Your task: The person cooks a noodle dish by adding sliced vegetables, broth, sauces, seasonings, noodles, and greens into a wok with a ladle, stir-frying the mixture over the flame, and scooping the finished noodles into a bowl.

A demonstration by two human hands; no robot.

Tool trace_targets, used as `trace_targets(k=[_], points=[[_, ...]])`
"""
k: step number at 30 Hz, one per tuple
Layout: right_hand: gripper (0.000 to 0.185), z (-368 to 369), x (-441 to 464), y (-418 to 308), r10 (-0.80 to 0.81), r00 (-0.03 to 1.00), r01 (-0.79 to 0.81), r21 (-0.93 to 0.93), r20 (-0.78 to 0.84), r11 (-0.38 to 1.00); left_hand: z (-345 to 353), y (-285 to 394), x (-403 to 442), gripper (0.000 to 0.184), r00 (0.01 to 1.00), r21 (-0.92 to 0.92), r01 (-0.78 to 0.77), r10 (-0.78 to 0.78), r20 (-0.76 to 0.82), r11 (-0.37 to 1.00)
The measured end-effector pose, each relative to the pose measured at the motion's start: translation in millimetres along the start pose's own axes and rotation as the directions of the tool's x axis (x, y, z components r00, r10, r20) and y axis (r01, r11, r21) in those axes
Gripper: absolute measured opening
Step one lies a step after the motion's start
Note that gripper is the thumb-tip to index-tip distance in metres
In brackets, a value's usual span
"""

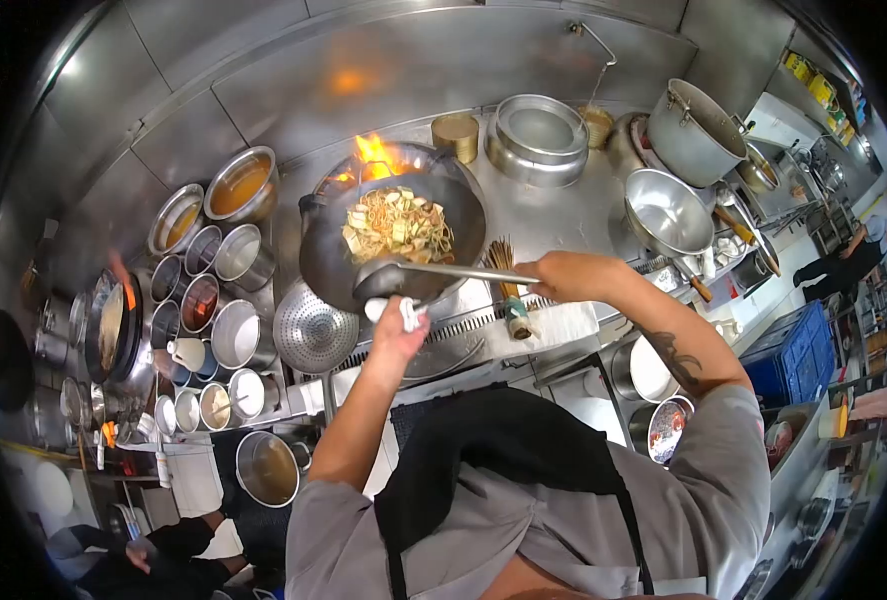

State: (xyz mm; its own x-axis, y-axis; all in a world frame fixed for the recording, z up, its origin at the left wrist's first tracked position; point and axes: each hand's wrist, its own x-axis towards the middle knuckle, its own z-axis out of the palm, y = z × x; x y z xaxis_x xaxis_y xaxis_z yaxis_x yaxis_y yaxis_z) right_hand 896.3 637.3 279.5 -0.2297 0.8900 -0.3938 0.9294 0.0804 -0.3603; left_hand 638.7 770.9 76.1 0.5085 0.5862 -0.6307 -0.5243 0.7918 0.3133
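Observation:
A black wok (326, 255) sits over the burner, with flames (374, 155) rising behind its far rim. Noodles with pale cubes (399, 228) lie in its upper middle. At the near rim, my left hand (400, 335) is closed around a folded white cloth (410, 314) and grips the wok's edge through it; the exact hold is hidden. My right hand (566, 276) is wrapped round the handle end of a long metal ladle (464, 270). The ladle's bowl hangs over the wok's near part, just above my left hand.
A perforated strainer (316, 327) lies left of the wok. Metal pots of sauces and seasonings (246, 335) crowd further left. A bamboo brush (509, 285) stands below the ladle handle. Steel bowl (669, 212) and stockpot (699, 132) are at right. Other people (854, 255) are nearby.

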Motion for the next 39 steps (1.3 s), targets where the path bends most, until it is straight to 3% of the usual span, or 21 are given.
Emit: trace_targets(k=[2,5,6,9,10,12,13,14,15,17,20,23,29,31,33,35,36,39], points=[[0.023,2.3,4.4,12.7,-0.075,0.997,0.076,0.051,-0.01,0.996,21.2,-2.4,-30.2,0.009,0.997,-0.007,0.076,-0.076,0.029,0.997],[0.022,27.6,52.0,50.7,-0.143,0.985,0.147,0.037,-0.098,0.988,18.5,14.0,-7.8,0.01,0.996,-0.048,-0.024,0.02,-0.087,0.999],[0.021,39.1,73.3,61.9,-0.034,0.996,0.038,0.053,-0.077,0.998,2.8,17.4,15.0,0.013,1.0,-0.071,-0.016,0.014,-0.026,0.997],[0.032,61.6,93.8,68.8,-0.07,0.95,0.05,-0.073,-0.304,0.996,-41.9,-26.1,26.9,0.012,0.993,-0.113,-0.08,0.089,0.078,0.99],[0.021,61.9,89.0,58.8,-0.044,0.921,-0.011,-0.138,-0.386,0.99,-49.7,-46.3,10.4,0.01,0.995,-0.036,-0.083,0.085,0.048,0.996],[0.021,52.8,77.6,47.4,-0.057,0.907,-0.063,-0.268,-0.418,0.961,-74.5,-69.1,-6.5,0.01,0.998,0.076,-0.034,0.03,0.052,0.997],[0.021,46.6,70.0,41.3,-0.061,0.901,-0.094,-0.329,-0.43,0.94,-83.4,-72.6,-2.6,0.01,0.996,0.108,0.025,-0.034,0.079,0.994],[0.024,35.6,58.4,32.0,-0.068,0.9,-0.078,-0.313,-0.431,0.947,-58.7,-65.5,-14.3,0.012,0.999,0.101,-0.006,0.01,-0.04,0.995],[0.025,26.6,51.1,29.5,-0.063,0.904,-0.082,-0.317,-0.423,0.945,-47.0,-54.0,-10.7,0.011,0.999,-0.029,-0.036,0.036,0.003,0.999],[0.027,17.4,36.2,30.2,-0.055,0.918,-0.08,-0.32,-0.394,0.944,-34.1,-18.2,23.3,0.012,0.995,-0.091,-0.075,0.08,0.056,0.993],[0.027,1.2,9.8,34.3,-0.074,0.946,-0.041,-0.341,-0.316,0.939,-33.8,14.3,63.4,0.008,0.995,-0.021,-0.071,0.072,0.066,0.997],[0.025,9.8,12.9,68.0,-0.036,0.945,-0.105,-0.405,-0.326,0.908,-37.1,19.6,89.7,0.004,0.995,0.007,-0.075,0.075,0.065,0.997],[0.027,72.9,79.2,93.0,0.229,0.771,-0.369,-0.125,-0.594,0.921,-34.7,18.1,90.9,0.003,0.995,-0.022,-0.093,0.094,0.03,0.995],[0.024,129.2,137.3,102.8,0.32,0.693,-0.263,0.187,-0.646,0.947,-37.7,18.9,97.2,0.004,0.996,-0.018,-0.084,0.084,0.041,0.996],[0.021,151.1,163.2,78.5,0.2,0.655,-0.025,0.244,-0.729,0.969,-30.8,17.9,92.1,0.006,0.997,-0.016,-0.078,0.078,-0.018,0.997],[0.02,118.6,158.9,53.6,0.42,0.829,-0.085,0.658,-0.369,0.748,-6.8,19.9,67.2,0.007,0.987,-0.018,-0.077,0.074,-0.14,0.997],[0.02,106.1,157.3,44.7,0.45,0.882,-0.164,0.804,-0.14,0.572,-26.1,18.6,91.2,0.007,0.992,0.024,-0.053,0.056,-0.116,0.998],[0.018,109.9,177.9,63.5,0.382,0.845,-0.03,0.68,-0.374,0.733,-32.2,18.6,95.5,0.007,0.994,0.03,-0.078,0.08,-0.068,0.997]])
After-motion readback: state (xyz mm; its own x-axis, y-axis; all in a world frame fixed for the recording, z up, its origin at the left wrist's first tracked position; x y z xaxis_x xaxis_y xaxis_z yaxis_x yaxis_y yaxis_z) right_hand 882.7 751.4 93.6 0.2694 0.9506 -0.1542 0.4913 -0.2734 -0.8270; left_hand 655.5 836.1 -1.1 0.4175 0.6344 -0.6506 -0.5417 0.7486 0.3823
